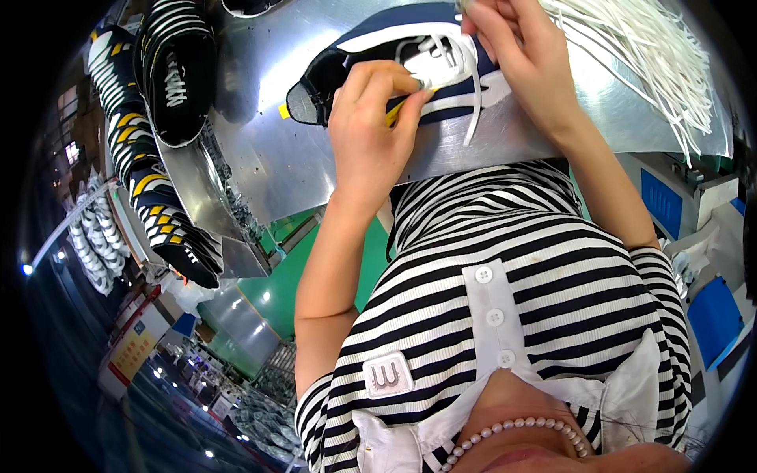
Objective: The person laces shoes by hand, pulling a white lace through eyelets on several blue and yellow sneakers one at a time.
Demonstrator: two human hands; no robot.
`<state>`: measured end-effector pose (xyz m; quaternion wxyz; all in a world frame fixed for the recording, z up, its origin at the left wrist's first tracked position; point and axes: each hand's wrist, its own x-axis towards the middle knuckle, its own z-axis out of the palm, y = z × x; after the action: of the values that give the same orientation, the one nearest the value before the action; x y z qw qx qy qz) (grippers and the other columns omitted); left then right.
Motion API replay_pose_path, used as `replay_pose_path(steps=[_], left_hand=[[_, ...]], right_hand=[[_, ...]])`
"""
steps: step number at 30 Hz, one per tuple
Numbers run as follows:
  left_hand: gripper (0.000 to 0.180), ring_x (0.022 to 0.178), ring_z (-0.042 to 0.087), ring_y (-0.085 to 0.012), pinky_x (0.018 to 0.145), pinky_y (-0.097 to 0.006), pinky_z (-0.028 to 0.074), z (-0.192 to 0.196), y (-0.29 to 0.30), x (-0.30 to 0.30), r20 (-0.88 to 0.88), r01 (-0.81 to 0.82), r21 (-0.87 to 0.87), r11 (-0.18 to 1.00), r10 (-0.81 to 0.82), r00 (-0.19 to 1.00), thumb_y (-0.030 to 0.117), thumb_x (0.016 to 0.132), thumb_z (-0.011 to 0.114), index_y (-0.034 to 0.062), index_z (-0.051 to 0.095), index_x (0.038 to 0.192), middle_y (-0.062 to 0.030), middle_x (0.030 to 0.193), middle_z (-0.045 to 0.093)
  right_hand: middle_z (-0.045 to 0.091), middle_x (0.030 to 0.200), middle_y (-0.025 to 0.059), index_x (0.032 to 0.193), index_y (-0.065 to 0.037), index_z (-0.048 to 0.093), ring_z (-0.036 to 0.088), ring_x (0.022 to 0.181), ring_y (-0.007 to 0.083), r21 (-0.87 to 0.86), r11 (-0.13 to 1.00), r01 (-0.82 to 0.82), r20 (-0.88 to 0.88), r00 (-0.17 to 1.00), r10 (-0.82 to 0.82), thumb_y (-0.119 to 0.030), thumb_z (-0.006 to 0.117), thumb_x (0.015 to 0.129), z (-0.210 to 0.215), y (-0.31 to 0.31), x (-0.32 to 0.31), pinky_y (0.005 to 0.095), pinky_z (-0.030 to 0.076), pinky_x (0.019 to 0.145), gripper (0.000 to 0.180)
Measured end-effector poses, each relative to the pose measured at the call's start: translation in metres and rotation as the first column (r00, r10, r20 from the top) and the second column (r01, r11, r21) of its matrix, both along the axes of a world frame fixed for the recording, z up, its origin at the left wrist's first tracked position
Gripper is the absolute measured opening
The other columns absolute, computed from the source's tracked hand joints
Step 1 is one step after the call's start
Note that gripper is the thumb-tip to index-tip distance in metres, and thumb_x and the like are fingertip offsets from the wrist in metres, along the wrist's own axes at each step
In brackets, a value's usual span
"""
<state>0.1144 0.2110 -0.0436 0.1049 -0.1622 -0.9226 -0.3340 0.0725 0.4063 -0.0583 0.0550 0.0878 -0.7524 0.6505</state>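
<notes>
A dark blue shoe upper (394,27) with white stripes and a yellow heel tab lies on the metal table in front of me, its opening facing up. White shoelace (475,110) loops over its tongue, and one end hangs down the near side. My left hand (371,126) is closed, thumb and fingers pinching the upper's near edge beside the lacing, next to a yellow strip. Over the toe end, my right hand (524,59) has its fingertips pinched together at the top of the picture. What they hold there is too small to make out.
A large bundle of white shoelaces (650,63) spreads over the right of the metal table (260,169). Black shoe uppers with white stripes (177,87) lie at the left, beside a long overlapping row of striped uppers (150,185). Blue panels (714,319) show at the right.
</notes>
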Motion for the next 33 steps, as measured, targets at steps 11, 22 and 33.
replay_pose_path(steps=[11, 22, 33], left_hand=[[0.029, 0.070, 0.065, -0.0285, 0.063, -0.035, 0.050, 0.010, 0.006, -0.009, 0.188, -0.118, 0.005, 0.993, 0.115, 0.976, 0.020, 0.075, 0.082, 0.0018, 0.064, 0.089, -0.0119, 0.082, 0.068], [0.019, 0.070, 0.065, -0.0284, 0.063, -0.035, 0.050, 0.000, -0.002, -0.005, 0.188, -0.096, 0.079, 0.992, 0.080, 0.979, 0.013, 0.079, 0.077, 0.0024, 0.065, 0.090, -0.0126, 0.081, 0.068], [0.017, 0.069, 0.065, -0.0292, 0.060, -0.035, 0.050, -0.003, 0.010, 0.002, 0.040, 0.010, 0.029, 1.000, -0.011, 0.999, 0.008, 0.082, 0.074, 0.0031, 0.064, 0.094, -0.0116, 0.084, 0.067]], right_hand=[[0.067, 0.080, 0.0092, 0.108, -0.005, 0.056, 0.065, 0.068, 0.0256, 0.244, 0.959, -0.142, 0.055, 0.990, 0.132, -0.013, 0.062, 0.092, -0.007, 0.005, 0.044, 0.0342, 0.049, 0.060, 0.019], [0.066, 0.075, 0.0105, 0.106, -0.007, 0.048, 0.065, 0.067, 0.0323, 0.576, 0.807, -0.127, 0.062, 0.992, 0.112, -0.020, 0.058, 0.096, -0.005, -0.022, 0.037, 0.0413, 0.048, 0.057, 0.019], [0.067, 0.076, 0.0132, 0.103, 0.000, 0.049, 0.067, 0.065, 0.0291, 0.624, 0.774, -0.106, -0.081, 0.977, 0.198, -0.012, 0.063, 0.084, -0.012, -0.020, 0.032, 0.0392, 0.051, 0.055, 0.027]])
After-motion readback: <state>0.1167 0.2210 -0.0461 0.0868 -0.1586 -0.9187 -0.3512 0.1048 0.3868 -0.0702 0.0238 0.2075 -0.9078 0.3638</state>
